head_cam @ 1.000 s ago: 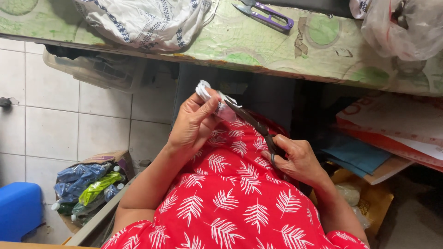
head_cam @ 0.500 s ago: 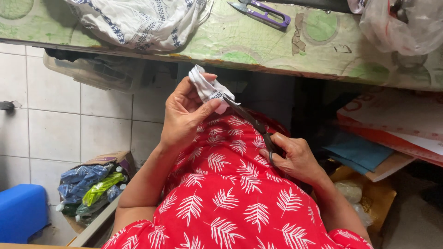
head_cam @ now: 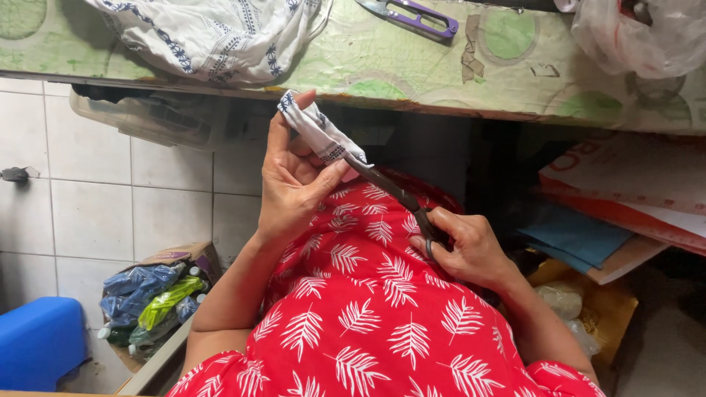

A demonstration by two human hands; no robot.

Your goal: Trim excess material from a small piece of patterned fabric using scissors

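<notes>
overhead, green patterned table (head_cam: 382, 62) at twelve o'clock, white tiled floor (head_cam: 88, 213) at nine. left hand (head_cam: 294, 180) pinching small white-and-blue cloth piece (head_cam: 318, 129) between thumb and fingers. right hand (head_cam: 471, 250) closed round dark scissors (head_cam: 390, 191), blades touching cloth. scissor handles hidden in grip; purple snips (head_cam: 419, 15) cut off at top edge.

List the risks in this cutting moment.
1. The scissors have their blades right at the left hand, whose thumb pinches the white patterned fabric strip; a slip might nick it.
2. The right hand works the scissors just above the red-clothed lap; the garment might get snipped.
</notes>
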